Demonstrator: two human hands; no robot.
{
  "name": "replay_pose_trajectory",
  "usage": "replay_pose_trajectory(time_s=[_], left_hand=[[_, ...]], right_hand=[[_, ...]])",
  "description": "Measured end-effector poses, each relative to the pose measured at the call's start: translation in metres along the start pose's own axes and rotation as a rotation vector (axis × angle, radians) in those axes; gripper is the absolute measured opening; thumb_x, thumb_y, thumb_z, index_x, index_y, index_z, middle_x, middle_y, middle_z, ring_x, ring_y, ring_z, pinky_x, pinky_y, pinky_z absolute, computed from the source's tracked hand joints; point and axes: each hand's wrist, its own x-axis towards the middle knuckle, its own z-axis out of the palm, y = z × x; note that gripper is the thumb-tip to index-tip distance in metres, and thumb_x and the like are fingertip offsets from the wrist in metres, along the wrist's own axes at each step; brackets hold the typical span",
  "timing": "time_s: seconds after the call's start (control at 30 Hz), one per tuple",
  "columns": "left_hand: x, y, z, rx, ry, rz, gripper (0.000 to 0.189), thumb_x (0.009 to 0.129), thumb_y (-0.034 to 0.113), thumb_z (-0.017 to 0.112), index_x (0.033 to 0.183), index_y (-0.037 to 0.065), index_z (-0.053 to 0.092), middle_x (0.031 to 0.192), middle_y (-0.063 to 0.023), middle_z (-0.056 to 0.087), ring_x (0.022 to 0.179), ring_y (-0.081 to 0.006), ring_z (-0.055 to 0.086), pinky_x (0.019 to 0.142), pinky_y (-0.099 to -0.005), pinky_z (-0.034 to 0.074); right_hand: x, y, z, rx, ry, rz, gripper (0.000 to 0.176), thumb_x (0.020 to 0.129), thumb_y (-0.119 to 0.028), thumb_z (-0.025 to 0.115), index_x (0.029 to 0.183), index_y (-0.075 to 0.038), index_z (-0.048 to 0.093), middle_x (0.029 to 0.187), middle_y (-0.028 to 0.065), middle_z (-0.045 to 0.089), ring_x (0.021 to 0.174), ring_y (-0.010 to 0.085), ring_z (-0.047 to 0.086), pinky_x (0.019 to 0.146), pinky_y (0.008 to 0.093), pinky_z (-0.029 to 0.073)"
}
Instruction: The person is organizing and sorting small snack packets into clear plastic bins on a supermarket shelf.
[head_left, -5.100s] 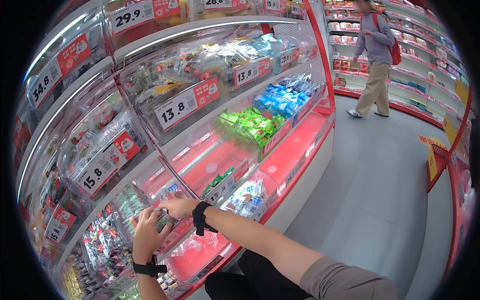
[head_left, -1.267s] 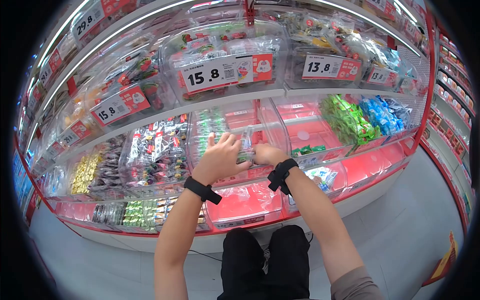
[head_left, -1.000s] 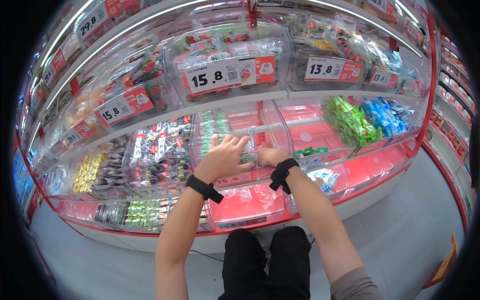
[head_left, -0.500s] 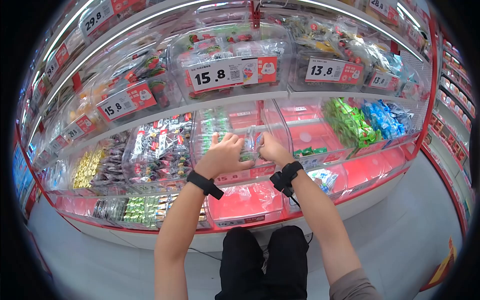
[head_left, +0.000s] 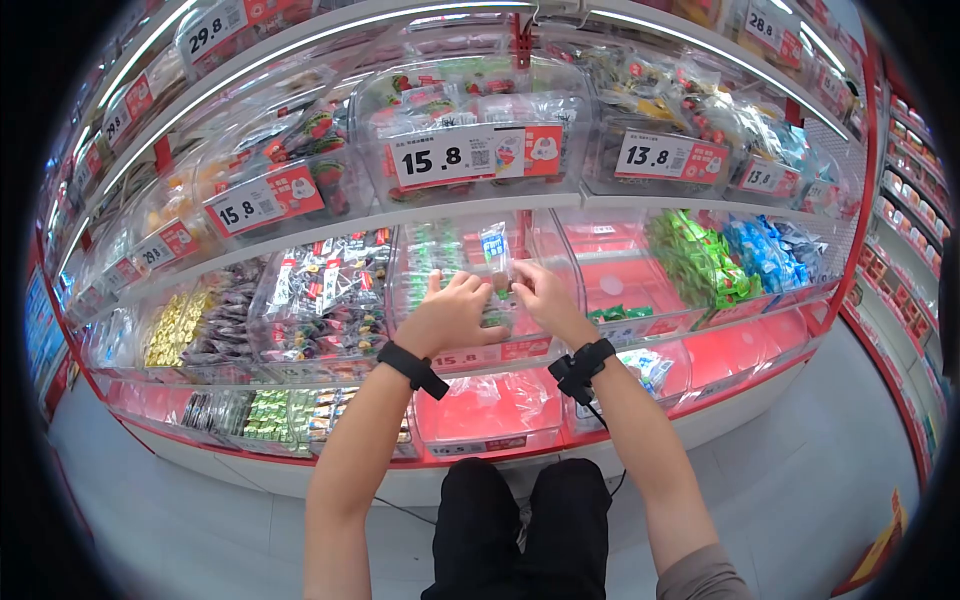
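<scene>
A small clear packet (head_left: 495, 248) with a blue-and-white label stands nearly upright between my hands, inside a transparent bin (head_left: 548, 347). My right hand (head_left: 545, 302) has its curled fingertips at the packet's lower right edge and appears to pinch it; the exact contact is hard to see. My left hand (head_left: 455, 315) is open, fingers spread over the near part of the bin, its thumb pointing right. Beyond its fingers lie green-and-clear packets (head_left: 432, 243) in a row, partly covered by the hand. Both wrists wear black bands.
Left of this bin is one with dark, red-labelled packets (head_left: 335, 285). To the right are green packets (head_left: 690, 255) and blue packets (head_left: 760, 255). A shelf edge with price cards (head_left: 443, 158) overhangs from above. A lower pink-bottomed bin (head_left: 485, 405) sits below my hands.
The blue-and-white packet has come up into clearer view, left of my right fingertips. My right hand has turned slightly and its fingers have loosened; my left hand stays nearly in place.
</scene>
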Motion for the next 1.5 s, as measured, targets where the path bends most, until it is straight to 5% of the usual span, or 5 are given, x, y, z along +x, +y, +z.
replay_pose_trajectory(time_s=[0.3, 0.6, 0.9, 1.03, 1.5], left_hand=[[0.000, -0.002, 0.002, -0.016, -0.039, -0.004, 0.069, 0.077, 0.057, 0.060, 0.121, 0.005, 0.054, 0.116, -0.0091, 0.057, 0.117, -0.0239, 0.049, 0.104, -0.0577, 0.023], [0.000, 0.000, 0.001, 0.016, -0.047, -0.014, 0.068, 0.076, 0.056, 0.062, 0.119, 0.004, 0.054, 0.114, -0.0125, 0.057, 0.116, -0.0269, 0.049, 0.103, -0.0575, 0.026], [0.001, -0.001, -0.004, 0.022, -0.069, -0.006, 0.076, 0.077, 0.059, 0.061, 0.122, -0.002, 0.051, 0.117, -0.0161, 0.055, 0.120, -0.0280, 0.045, 0.103, -0.0541, 0.026], [0.002, -0.003, -0.003, 0.018, -0.080, 0.008, 0.076, 0.077, 0.058, 0.062, 0.123, -0.001, 0.051, 0.120, -0.0163, 0.053, 0.122, -0.0297, 0.044, 0.102, -0.0529, 0.025], [0.049, -0.027, -0.023, -0.092, -0.421, 0.009, 0.096, 0.069, 0.071, 0.062, 0.132, 0.001, 0.044, 0.126, -0.0184, 0.054, 0.121, -0.0302, 0.049, 0.099, -0.0492, 0.027]], right_hand=[[-0.003, 0.001, 0.009, 0.202, -0.124, 0.263, 0.031, 0.082, -0.016, 0.060, 0.107, 0.001, 0.054, 0.092, 0.0181, 0.063, 0.084, 0.0281, 0.063, 0.075, 0.0376, 0.049], [-0.005, -0.020, 0.003, -0.012, 0.190, 0.266, 0.020, 0.076, -0.011, 0.063, 0.089, 0.003, 0.057, 0.077, 0.0208, 0.064, 0.073, 0.0378, 0.064, 0.063, 0.0440, 0.049], [0.051, -0.015, -0.005, -0.400, -0.148, -0.068, 0.022, 0.072, -0.012, 0.072, 0.088, 0.003, 0.066, 0.084, 0.0201, 0.066, 0.081, 0.0333, 0.065, 0.072, 0.0406, 0.051], [0.082, -0.023, 0.000, -0.428, -0.606, 0.357, 0.034, 0.075, -0.018, 0.073, 0.107, -0.010, 0.066, 0.105, 0.0142, 0.067, 0.099, 0.0287, 0.064, 0.082, 0.0391, 0.051], [0.084, 0.001, 0.004, -0.476, -0.815, 0.376, 0.032, 0.081, -0.014, 0.057, 0.111, -0.010, 0.065, 0.116, 0.0142, 0.062, 0.106, 0.0266, 0.060, 0.085, 0.0370, 0.048]])
